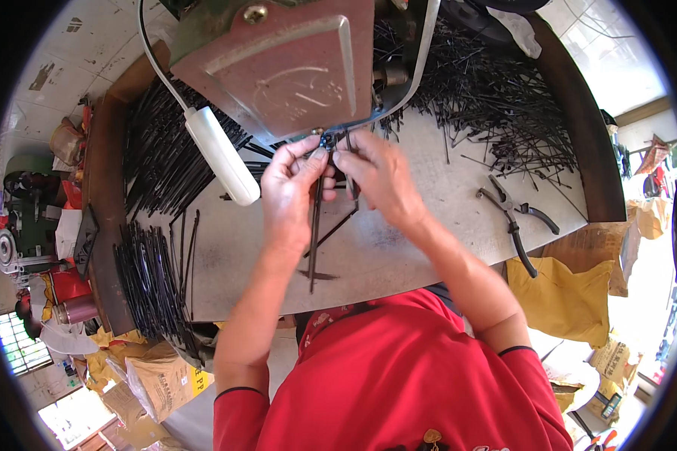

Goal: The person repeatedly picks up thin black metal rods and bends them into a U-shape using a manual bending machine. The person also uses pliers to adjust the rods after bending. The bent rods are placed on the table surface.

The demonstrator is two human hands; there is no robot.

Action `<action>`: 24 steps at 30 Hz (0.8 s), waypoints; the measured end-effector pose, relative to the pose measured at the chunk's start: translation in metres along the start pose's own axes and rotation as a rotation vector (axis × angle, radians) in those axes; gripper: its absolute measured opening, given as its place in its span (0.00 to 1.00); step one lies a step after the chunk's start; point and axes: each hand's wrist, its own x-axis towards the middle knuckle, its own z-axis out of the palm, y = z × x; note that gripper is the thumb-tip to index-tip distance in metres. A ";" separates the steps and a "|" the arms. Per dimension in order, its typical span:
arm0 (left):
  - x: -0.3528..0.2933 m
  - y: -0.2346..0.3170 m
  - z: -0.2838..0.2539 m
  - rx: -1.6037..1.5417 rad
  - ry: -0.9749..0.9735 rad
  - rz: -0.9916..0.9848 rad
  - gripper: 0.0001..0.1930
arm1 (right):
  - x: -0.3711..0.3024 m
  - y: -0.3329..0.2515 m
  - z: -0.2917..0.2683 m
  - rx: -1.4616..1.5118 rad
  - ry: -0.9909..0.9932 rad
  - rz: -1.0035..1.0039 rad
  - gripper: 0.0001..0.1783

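Observation:
Just below the front lower edge of a dull red-brown machine housing (278,71), my two hands work close together. My left hand (295,177) pinches a thin black metal rod (315,240), which hangs down toward the table's near edge. Beside it, my right hand (374,169) is closed, fingertips pressed on a slim dark piece (349,161) that I cannot name. The rod's upper end meets small dark parts under the machine, partly hidden by my fingers. Another black rod (335,231) lies slanted on the metal tabletop (399,255) beneath my hands.
Black rods lie heaped at the left (162,150), in a neater bundle (147,278) nearer me, and in a tangled pile (496,98) at the right back. Pliers (513,218) rest on the right. A white lamp (222,156) hangs left of my hands. A raised rim (598,150) borders the table.

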 end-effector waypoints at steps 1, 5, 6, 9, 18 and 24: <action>0.000 0.011 0.000 0.021 -0.037 -0.076 0.11 | 0.006 0.000 -0.006 -0.084 -0.025 -0.020 0.11; 0.002 0.013 -0.010 -0.019 -0.056 -0.198 0.07 | 0.012 -0.014 -0.016 0.033 -0.163 0.224 0.11; 0.002 0.012 -0.013 -0.011 -0.061 -0.218 0.06 | 0.011 -0.007 -0.015 0.102 -0.156 0.207 0.10; 0.004 0.009 -0.011 -0.024 -0.026 -0.186 0.10 | 0.010 -0.005 -0.016 0.312 -0.173 0.244 0.10; -0.037 0.006 -0.004 -0.015 -0.121 -0.165 0.15 | -0.002 -0.008 -0.012 0.331 -0.189 0.237 0.14; -0.051 0.000 -0.006 0.229 -0.097 -0.054 0.16 | -0.007 -0.006 -0.009 0.254 -0.263 0.198 0.18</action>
